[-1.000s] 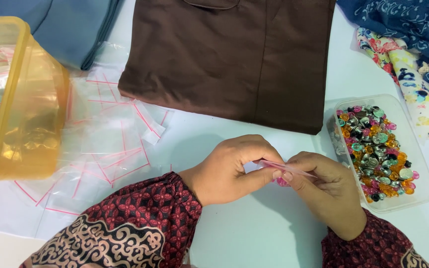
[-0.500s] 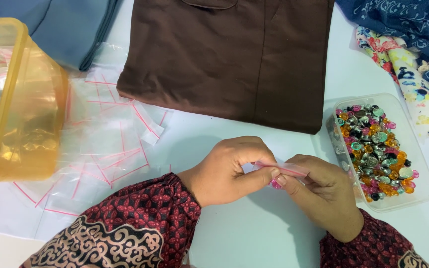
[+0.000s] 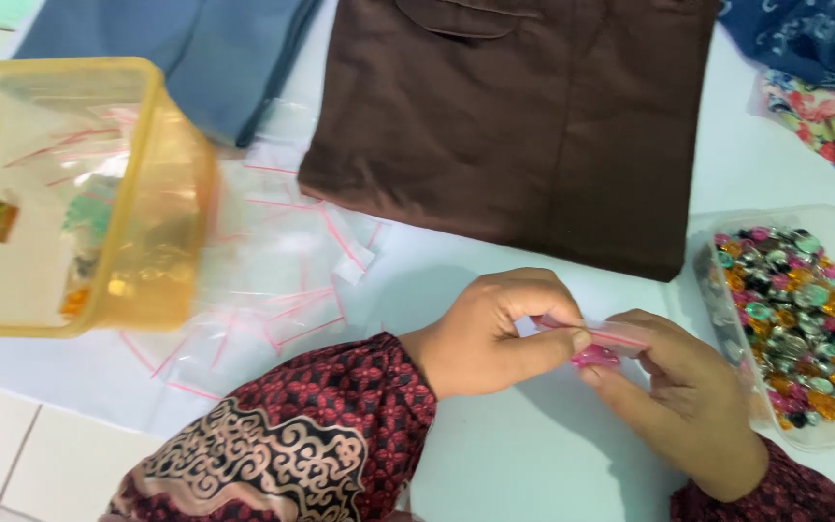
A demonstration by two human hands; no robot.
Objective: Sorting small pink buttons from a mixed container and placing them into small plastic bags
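Both hands meet near the middle of the white table [image 3: 553,464], working on one small clear bag [image 3: 599,340] with a pink zip strip along its top. The left hand [image 3: 495,333] is curled closed, thumb and fingers pinching the left end of the strip. The right hand [image 3: 683,406] pinches the right end, its fingers folded around the bag from below. Something small and pink shows inside the bag, just under the strip; what exactly it is cannot be told.

By the look of it, the step in hand is closing the filled bag: the strip is held taut between the two pinches. The next move calls for running the fingertips along the strip with even pressure, keeping the bag upright so the piece inside stays clear of the seal.

To the right, just beside the right hand, a clear tray [image 3: 722,319] holds a heap of small colourful pieces. To the left lies a loose spread of empty bags [image 3: 282,280], and further left an orange tub [image 3: 137,280] with a few bags inside. At the far side lie a folded brown cloth [image 3: 514,126] and a blue cloth [image 3: 176,48].
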